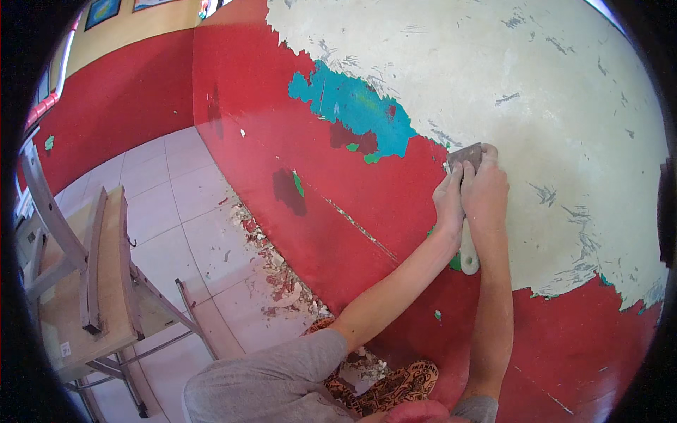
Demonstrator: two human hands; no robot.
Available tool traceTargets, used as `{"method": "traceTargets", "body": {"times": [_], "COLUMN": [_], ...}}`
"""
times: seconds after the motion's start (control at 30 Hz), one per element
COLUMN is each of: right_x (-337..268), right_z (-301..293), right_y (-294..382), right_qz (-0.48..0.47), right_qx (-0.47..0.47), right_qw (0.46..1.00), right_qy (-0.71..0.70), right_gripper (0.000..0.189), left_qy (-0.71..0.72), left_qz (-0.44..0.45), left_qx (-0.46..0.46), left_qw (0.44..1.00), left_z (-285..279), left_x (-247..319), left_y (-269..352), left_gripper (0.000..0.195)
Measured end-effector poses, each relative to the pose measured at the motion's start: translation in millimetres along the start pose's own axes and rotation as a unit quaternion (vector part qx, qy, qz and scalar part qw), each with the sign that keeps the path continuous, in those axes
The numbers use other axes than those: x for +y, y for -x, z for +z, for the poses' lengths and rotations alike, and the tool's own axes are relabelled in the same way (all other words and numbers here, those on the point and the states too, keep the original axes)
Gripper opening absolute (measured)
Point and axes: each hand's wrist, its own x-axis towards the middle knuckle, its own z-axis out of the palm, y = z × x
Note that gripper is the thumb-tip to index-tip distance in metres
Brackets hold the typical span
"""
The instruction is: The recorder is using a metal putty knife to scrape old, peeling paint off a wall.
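Note:
A putty knife (465, 154) with a worn metal blade lies against the painted wall, blade edge at the border between red paint (370, 201) and bare pale plaster (555, 132). Its whitish handle (468, 254) hangs below both hands, with a hole near the end. My right hand (484, 185) grips it from the right, one finger bent over the blade's upper corner. My left hand (448, 198) closes on it from the left, thumb beside the right thumb. Left of the blade is a patch of blue paint (354, 108) with ragged edges.
Paint and plaster flakes (280, 275) lie along the wall's foot on the white tile floor (203, 243). Wooden tables or chairs (90, 296) stand at the left, with metal legs. My patterned sandals (407, 386) are close to the wall.

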Motion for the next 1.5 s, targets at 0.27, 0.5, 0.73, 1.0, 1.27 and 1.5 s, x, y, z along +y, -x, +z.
{"method": "traceTargets", "body": {"times": [0.27,0.5,0.73,1.0,1.27,1.5], "right_x": [0,0,0,0,-9,-26], "right_z": [6,1,5,8,-3,2], "right_y": [3,4,7,-1,1,-9], "right_qz": [-0.056,-0.016,-0.009,-0.046,-0.07,-0.083], "right_qx": [0.057,0.01,0.004,0.013,-0.023,0.009], "right_qw": [0.997,1.0,1.0,0.998,0.996,0.994], "right_qy": [-0.023,0.001,0.02,0.029,0.058,0.071], "right_gripper": [0.051,0.053,0.045,0.04,0.036,0.037], "left_qy": [-0.021,0.012,0.037,0.065,0.094,0.114], "left_qz": [0.039,0.005,0.006,0.016,0.041,0.041], "left_qx": [-0.067,-0.003,-0.045,-0.002,0.019,-0.017], "left_qw": [0.997,1.0,0.998,0.998,0.995,0.992], "left_z": [-11,-9,-16,-4,5,7], "left_x": [-5,-19,-18,-6,-5,10], "left_y": [-12,-17,-20,-16,-14,-27], "left_gripper": [0.042,0.041,0.037,0.029,0.029,0.027]}}
